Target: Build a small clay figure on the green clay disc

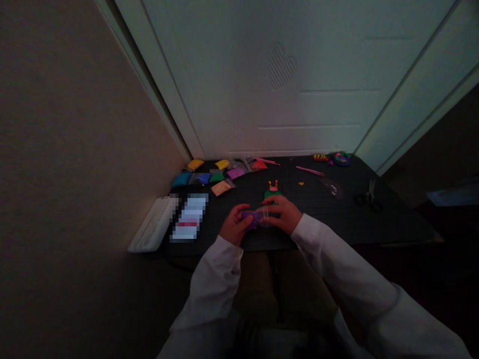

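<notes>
Close to the table's front edge, my left hand [235,225] is closed on a small clear bag of purple modelling clay [250,217]. My right hand [283,214] pinches the clear plastic end of the same bag, its fingers bent over it. Just beyond my right hand stands a small green clay figure [272,193] with a pink patch and orange-yellow stalks on top. My right fingers hide part of it, and I cannot tell whether they touch it.
Several bags of coloured clay [217,177] lie at the back left. A phone [189,218] and a white box-like object [154,224] sit at left. Pink tools [310,171], a clear disc [332,189], scissors [369,197] and colourful clay pieces [342,159] are to the right.
</notes>
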### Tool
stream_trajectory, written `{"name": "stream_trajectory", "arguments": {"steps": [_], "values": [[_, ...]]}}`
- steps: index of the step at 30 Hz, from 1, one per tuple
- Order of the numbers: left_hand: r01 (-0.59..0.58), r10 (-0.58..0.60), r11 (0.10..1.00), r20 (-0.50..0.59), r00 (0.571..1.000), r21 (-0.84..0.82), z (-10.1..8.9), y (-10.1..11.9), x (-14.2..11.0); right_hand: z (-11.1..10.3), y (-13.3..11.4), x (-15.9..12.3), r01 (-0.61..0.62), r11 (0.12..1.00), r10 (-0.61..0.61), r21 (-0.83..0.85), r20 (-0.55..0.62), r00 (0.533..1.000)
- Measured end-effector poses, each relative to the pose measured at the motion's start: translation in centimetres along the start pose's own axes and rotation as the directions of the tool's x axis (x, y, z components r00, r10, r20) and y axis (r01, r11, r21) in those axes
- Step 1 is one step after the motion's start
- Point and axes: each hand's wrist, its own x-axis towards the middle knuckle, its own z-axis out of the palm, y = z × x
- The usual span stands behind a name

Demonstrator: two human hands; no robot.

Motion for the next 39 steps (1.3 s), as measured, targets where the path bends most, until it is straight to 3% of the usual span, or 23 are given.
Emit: {"name": "stream_trajectory", "arguments": {"steps": [4,13,19,28,39], "values": [[0.014,-0.014,0.999,-0.013,1.0,0.032,0.2,0.2,-0.1,-0.1,-0.1,0.0,0.046,0.999,-0.045,-0.017,0.051,0.998],[0.032,-0.039,0.993,0.066,0.997,0.116,-0.1,0.0,0.0,0.2,-0.5,-0.4,0.03,0.999,-0.032,0.036,0.068,0.997],[0.032,-0.045,0.99,0.089,0.995,0.136,-0.2,0.0,0.1,0.5,-0.6,-0.6,0.029,0.999,-0.024,-0.044,0.095,0.995],[0.027,-0.038,0.989,0.076,0.996,0.147,-0.1,0.1,0.0,1.1,-0.4,-0.8,0.027,0.999,-0.028,0.018,0.034,0.999],[0.032,-0.041,0.992,0.074,0.996,0.123,0.1,0.1,0.0,0.2,-0.9,-1.5,-0.032,0.99,0.033,0.135,-0.012,0.999]]}}
